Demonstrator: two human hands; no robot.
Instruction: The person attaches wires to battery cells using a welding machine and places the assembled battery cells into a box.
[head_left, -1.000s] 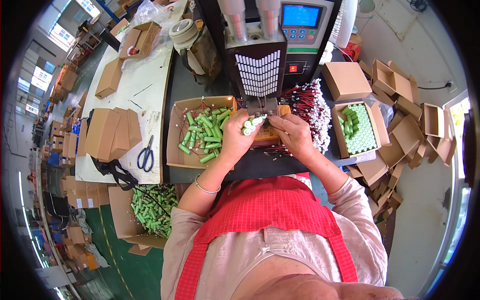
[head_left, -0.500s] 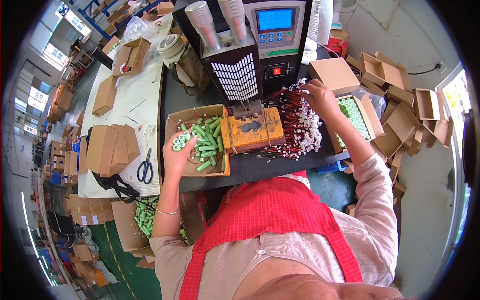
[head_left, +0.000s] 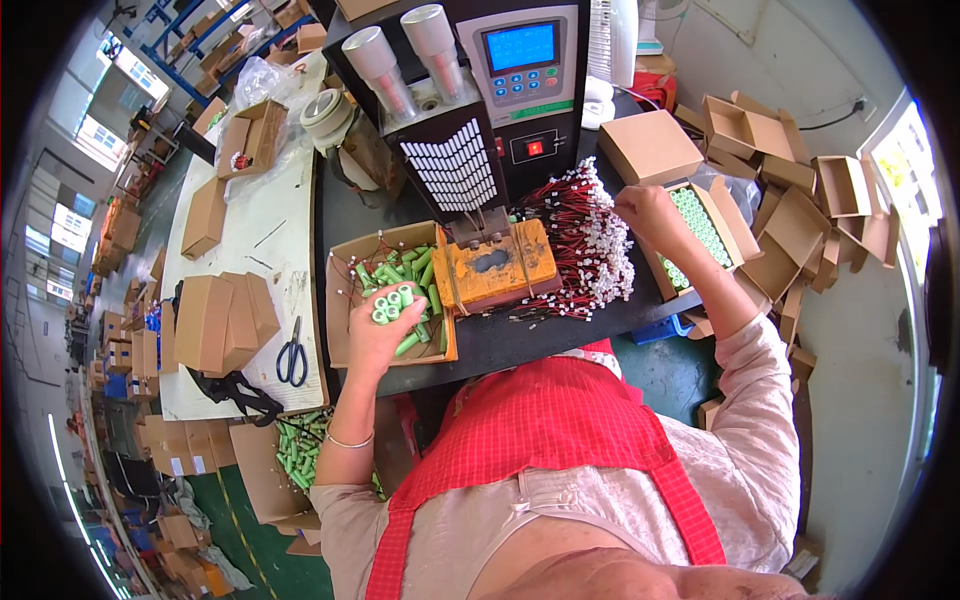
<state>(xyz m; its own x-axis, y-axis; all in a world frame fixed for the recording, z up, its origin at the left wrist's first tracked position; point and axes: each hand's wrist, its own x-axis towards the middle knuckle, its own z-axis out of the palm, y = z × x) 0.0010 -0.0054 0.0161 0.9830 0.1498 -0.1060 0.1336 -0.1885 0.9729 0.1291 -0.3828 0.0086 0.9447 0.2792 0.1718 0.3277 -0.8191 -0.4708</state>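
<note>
The left hand point(head_left: 375, 337) grips several green batteries point(head_left: 393, 301) over an open box point(head_left: 338, 328) on the counter point(head_left: 500, 347); the right hand point(head_left: 652, 216) curls beside red wires point(head_left: 568, 228), its hold unclear.

The cells point(head_left: 393, 304) are green, wires point(head_left: 568, 212) red, plugs point(head_left: 612, 262) white, block point(head_left: 532, 254) orange, apron point(head_left: 545, 420) checked red, screen point(head_left: 521, 47) blue.

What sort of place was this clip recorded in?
Probably a small factory workshop, perhaps for electrical assembly: there is a black-and-grey bench machine, a heap of thin red wires with white connectors, and green cylindrical cells packed in an open brown cardboard box.
</note>
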